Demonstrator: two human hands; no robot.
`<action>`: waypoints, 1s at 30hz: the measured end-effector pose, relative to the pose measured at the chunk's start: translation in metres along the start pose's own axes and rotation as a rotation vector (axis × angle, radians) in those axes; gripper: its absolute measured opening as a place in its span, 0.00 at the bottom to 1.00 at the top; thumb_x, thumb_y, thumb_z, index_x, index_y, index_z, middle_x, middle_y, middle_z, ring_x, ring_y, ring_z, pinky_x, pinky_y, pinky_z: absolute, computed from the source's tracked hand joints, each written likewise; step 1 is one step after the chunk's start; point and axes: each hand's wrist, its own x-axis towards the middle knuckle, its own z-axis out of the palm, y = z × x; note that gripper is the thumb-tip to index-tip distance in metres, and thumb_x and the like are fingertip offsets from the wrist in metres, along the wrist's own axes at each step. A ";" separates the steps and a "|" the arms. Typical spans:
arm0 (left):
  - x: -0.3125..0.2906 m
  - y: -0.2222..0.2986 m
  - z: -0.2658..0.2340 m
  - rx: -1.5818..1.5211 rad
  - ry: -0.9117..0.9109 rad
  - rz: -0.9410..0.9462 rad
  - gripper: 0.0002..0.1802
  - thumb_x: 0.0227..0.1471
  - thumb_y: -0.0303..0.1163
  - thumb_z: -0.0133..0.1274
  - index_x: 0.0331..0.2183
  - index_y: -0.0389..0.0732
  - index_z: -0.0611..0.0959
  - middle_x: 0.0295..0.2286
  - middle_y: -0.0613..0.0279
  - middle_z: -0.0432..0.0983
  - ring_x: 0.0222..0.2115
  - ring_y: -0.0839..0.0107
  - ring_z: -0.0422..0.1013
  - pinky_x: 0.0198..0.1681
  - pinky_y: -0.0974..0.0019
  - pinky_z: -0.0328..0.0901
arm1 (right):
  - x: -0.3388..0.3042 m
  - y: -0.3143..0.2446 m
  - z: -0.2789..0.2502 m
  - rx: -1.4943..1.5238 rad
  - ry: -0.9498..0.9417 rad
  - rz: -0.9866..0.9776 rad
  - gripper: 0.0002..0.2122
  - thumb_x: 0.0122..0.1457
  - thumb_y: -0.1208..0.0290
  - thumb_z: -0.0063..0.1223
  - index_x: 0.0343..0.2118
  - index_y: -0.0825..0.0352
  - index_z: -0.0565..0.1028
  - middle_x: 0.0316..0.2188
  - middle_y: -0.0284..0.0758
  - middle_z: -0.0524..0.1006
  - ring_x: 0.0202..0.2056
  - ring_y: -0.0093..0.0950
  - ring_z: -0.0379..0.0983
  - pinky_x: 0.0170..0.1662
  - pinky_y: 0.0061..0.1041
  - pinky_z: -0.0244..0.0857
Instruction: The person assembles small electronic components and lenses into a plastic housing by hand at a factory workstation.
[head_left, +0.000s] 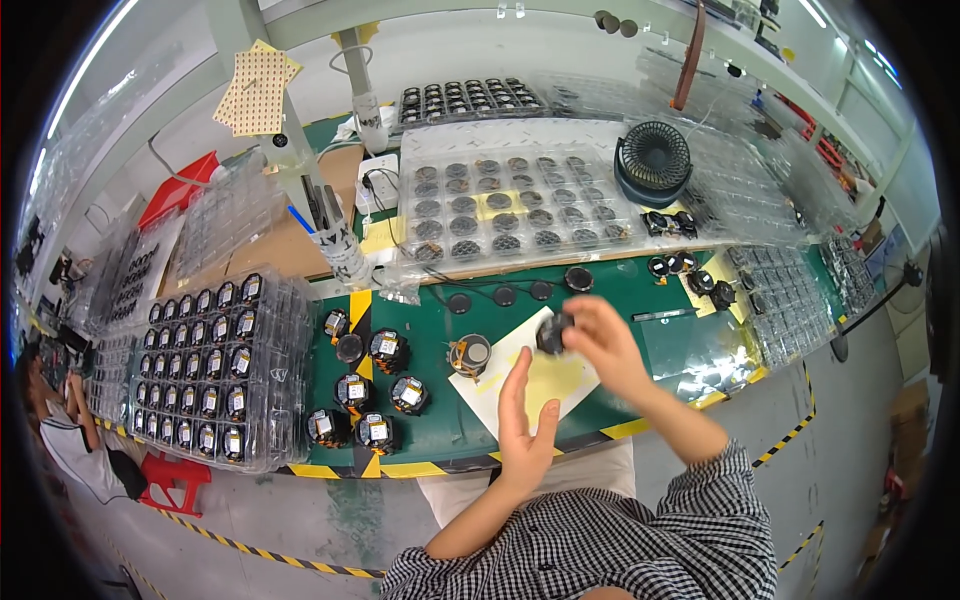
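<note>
Hands (560, 385) over cluttered green bench (440, 430)

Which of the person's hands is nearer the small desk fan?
Right. The right hand, holding a small black round part, is below the desk fan; the open left hand is lower, farther away.

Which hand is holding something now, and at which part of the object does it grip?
The right hand holds a small round black part by its right side, in the fingertips. The left hand is open and holds nothing.

Right hand (600, 335) around a small black round part (553, 333), left hand (524, 420) open below, above white sheet (500, 385).
</note>
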 end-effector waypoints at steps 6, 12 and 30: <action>-0.002 0.014 -0.042 0.824 0.029 0.250 0.22 0.48 0.26 0.56 0.48 0.36 0.74 0.51 0.51 0.67 0.52 0.50 0.62 0.56 0.52 0.54 | 0.107 0.041 -0.057 -0.801 -0.102 -0.027 0.11 0.58 0.71 0.56 0.44 0.65 0.75 0.24 0.33 0.77 0.34 0.27 0.70 0.41 0.25 0.63; 0.001 0.036 -0.091 1.319 0.066 0.176 0.23 0.48 0.32 0.56 0.48 0.36 0.75 0.50 0.54 0.67 0.51 0.51 0.59 0.54 0.49 0.52 | 0.116 0.055 -0.059 -1.158 -0.082 -0.210 0.11 0.55 0.66 0.57 0.40 0.63 0.79 0.31 0.35 0.79 0.42 0.37 0.67 0.49 0.33 0.62; 0.031 0.045 -0.132 1.645 -0.157 0.032 0.28 0.40 0.36 0.66 0.43 0.35 0.76 0.44 0.53 0.71 0.46 0.52 0.63 0.52 0.50 0.54 | 0.087 0.025 -0.017 -1.013 -0.307 -0.440 0.26 0.50 0.55 0.63 0.49 0.67 0.73 0.44 0.41 0.74 0.50 0.40 0.66 0.55 0.35 0.60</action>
